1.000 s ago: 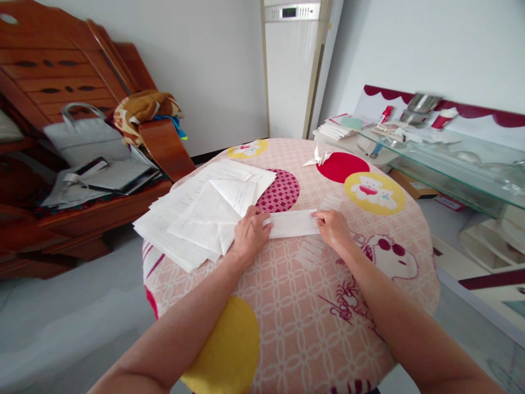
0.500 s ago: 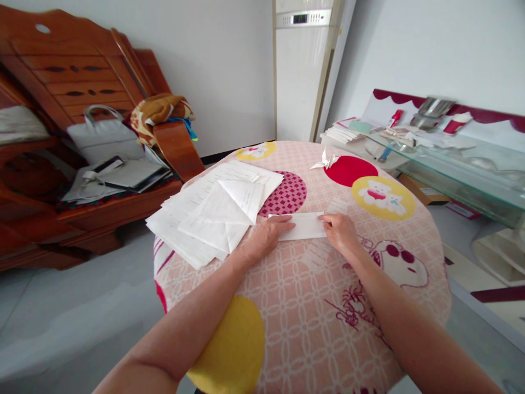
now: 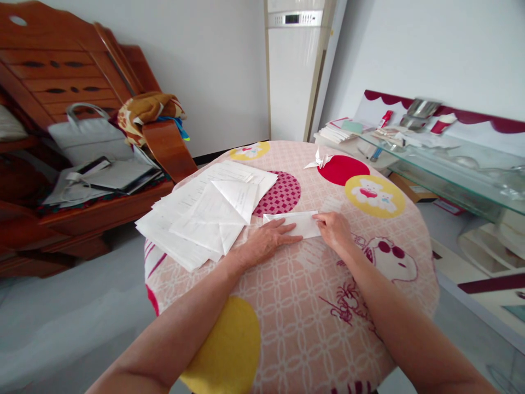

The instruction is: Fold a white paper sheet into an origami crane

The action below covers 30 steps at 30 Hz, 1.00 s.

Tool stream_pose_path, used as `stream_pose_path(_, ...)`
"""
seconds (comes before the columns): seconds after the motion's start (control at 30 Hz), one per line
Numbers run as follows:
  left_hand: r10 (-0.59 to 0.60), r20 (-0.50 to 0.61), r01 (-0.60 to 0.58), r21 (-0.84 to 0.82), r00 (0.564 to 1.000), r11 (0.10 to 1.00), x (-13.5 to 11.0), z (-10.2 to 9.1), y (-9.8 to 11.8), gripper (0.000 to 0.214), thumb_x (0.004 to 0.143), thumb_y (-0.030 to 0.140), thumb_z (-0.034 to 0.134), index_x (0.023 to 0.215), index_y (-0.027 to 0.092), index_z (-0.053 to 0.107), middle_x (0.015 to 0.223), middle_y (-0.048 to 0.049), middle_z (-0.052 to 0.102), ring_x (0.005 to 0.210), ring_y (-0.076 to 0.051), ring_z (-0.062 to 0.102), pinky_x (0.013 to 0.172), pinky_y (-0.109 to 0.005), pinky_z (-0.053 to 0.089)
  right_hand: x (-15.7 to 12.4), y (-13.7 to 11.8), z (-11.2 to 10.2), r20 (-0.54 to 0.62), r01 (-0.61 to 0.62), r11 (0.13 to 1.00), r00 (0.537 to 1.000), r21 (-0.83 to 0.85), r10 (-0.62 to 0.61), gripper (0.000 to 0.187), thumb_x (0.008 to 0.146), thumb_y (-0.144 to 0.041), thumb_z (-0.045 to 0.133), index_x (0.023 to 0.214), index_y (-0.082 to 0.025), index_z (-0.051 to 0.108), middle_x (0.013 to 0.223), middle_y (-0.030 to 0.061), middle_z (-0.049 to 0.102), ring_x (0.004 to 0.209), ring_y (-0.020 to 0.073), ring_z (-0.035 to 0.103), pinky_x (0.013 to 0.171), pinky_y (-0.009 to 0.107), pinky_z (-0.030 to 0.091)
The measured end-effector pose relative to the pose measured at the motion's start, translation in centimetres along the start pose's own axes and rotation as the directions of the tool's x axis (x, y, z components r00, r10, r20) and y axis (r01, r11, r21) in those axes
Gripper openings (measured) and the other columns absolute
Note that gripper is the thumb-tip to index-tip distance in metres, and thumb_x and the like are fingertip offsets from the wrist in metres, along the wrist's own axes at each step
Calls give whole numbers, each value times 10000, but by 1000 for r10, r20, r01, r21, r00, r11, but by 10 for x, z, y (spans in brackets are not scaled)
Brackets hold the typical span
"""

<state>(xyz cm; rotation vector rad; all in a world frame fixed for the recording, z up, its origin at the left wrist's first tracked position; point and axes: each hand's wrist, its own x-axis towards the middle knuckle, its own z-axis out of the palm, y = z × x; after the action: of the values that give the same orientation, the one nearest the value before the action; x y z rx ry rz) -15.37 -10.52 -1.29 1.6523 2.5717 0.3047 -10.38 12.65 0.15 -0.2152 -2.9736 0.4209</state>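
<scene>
A strip of folded white paper (image 3: 305, 223) lies flat on the round table between my hands. My left hand (image 3: 273, 239) rests on its left part, fingers spread and pressing it down. At the right end, my right hand (image 3: 333, 227) pinches the paper's edge between thumb and forefinger. Just left of my left hand is a pile of white sheets (image 3: 164, 241), with a creased sheet (image 3: 235, 200) on top. Farther back on the table stands a small folded paper figure (image 3: 319, 160), which looks like a crane.
A patterned cloth (image 3: 287, 306) covers the table. To the right is a glass shelf (image 3: 435, 158) with a red bottle, a cup and papers. On the left, a wooden bench (image 3: 57, 219) holds a grey bag (image 3: 88, 137) and a folder. A tall white cabinet unit (image 3: 293, 76) stands behind.
My left hand has spread its fingers and slid farther over the paper strip. My right hand keeps its pinch at the right end. The whole view has shifted slightly.
</scene>
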Motion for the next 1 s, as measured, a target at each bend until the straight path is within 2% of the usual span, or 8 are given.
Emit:
stream_pose_path(0.1, 3, 1, -3, 7, 1000, 1000, 0, 3, -1, 522, 981, 98, 379, 1401, 364, 537, 1533, -14, 449, 1440, -295, 365, 1156, -489, 333, -1, 0, -5, -12, -6, 1000, 1000, -18, 6, 297, 895, -178, 520, 1047, -188, 775, 984, 111, 767, 926, 241, 688, 803, 304, 468)
stream_pose_path(0.2, 15, -16, -15, 17, 1000, 1000, 0, 4, -1, 519, 979, 101, 386, 1402, 359, 539, 1532, -17, 452, 1435, -301, 368, 1156, -483, 330, -6, -4, -13, -161, -36, 999, 987, -30, 31, 287, 911, -193, 501, 1027, -164, 762, 948, 127, 747, 872, 238, 668, 771, 304, 455)
stream_pose_path(0.3, 25, -23, -24, 21, 999, 999, 0, 3, 0, 528, 970, 93, 401, 1404, 361, 536, 1528, -13, 458, 1429, -294, 376, 1157, -474, 329, -14, -15, -16, -314, 106, 990, 947, 97, -71, 304, 924, -164, 458, 1021, -142, 745, 972, 126, 734, 894, 214, 655, 801, 283, 449)
stream_pose_path(0.4, 33, -25, -33, 24, 999, 999, 1, 2, 0, 518, 969, 105, 421, 1406, 359, 533, 1539, -12, 442, 1421, -285, 386, 1160, -464, 323, -18, -27, -10, -199, 250, 938, 958, 238, -205, 268, 876, -124, 502, 960, -173, 752, 925, 79, 749, 852, 183, 660, 777, 255, 449)
stream_pose_path(0.5, 46, -31, -46, 17, 998, 999, 1, 0, 1, 495, 977, 114, 411, 1400, 331, 547, 1541, -38, 434, 1419, -281, 392, 1166, -468, 314, -17, -30, -3, 5, 173, 953, 984, 248, -180, 229, 818, -92, 550, 861, -176, 758, 834, 60, 757, 741, 172, 652, 694, 255, 436)
stream_pose_path(0.6, 40, -20, -40, 15, 999, 999, 1, -1, 1, 497, 988, 116, 384, 1408, 333, 536, 1530, -43, 449, 1423, -268, 392, 1167, -469, 311, -14, -27, 1, 110, 89, 962, 987, 258, -121, 195, 773, -70, 585, 811, -166, 749, 784, 52, 754, 703, 161, 648, 650, 245, 421)
stream_pose_path(0.73, 27, -24, -27, 4, 999, 1000, 1, -2, 2, 496, 983, 118, 406, 1403, 346, 539, 1526, -38, 457, 1424, -271, 391, 1164, -467, 320, -12, -24, -1, 143, 59, 959, 984, 277, -102, 168, 736, -65, 611, 766, -175, 735, 747, 37, 743, 711, 158, 655, 642, 236, 422)
stream_pose_path(1.0, 23, -21, -23, 13, 1000, 1000, 0, 1, 0, 500, 980, 120, 392, 1400, 343, 545, 1528, -32, 456, 1422, -286, 390, 1155, -474, 317, -12, -20, -10, 154, -36, 986, 988, 162, 11, 145, 696, -78, 608, 701, -172, 718, 720, 54, 729, 700, 174, 648, 608, 247, 400)
